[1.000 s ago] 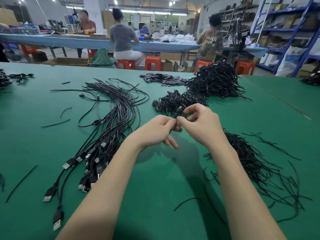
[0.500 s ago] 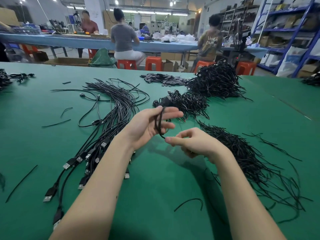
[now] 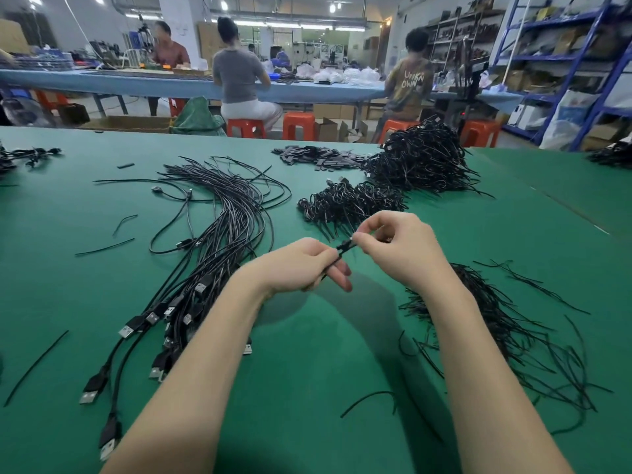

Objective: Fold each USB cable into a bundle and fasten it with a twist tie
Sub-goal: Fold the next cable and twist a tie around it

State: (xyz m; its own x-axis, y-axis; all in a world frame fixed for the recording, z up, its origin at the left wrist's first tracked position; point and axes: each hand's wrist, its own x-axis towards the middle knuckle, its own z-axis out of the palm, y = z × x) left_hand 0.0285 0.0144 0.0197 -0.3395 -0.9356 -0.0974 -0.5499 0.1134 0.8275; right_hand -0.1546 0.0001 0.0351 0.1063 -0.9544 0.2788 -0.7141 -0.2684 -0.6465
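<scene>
Head view: folded cable (image 3: 343, 248) is gripped by left hand (image 3: 301, 266), its long axis slanting up-right; its upper end is pinched by right hand (image 3: 400, 249).

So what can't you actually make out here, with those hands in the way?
Head view only:
- Folded cable: mostly hidden inside the left hand and right hand; only a short black stretch shows.
- Twist tie on it: too small, covered by fingertips; cannot tell whether it is fastened.
- Finished bundles: tangled, too small to count.
- Far-right pile: cut off by the edge.
</scene>
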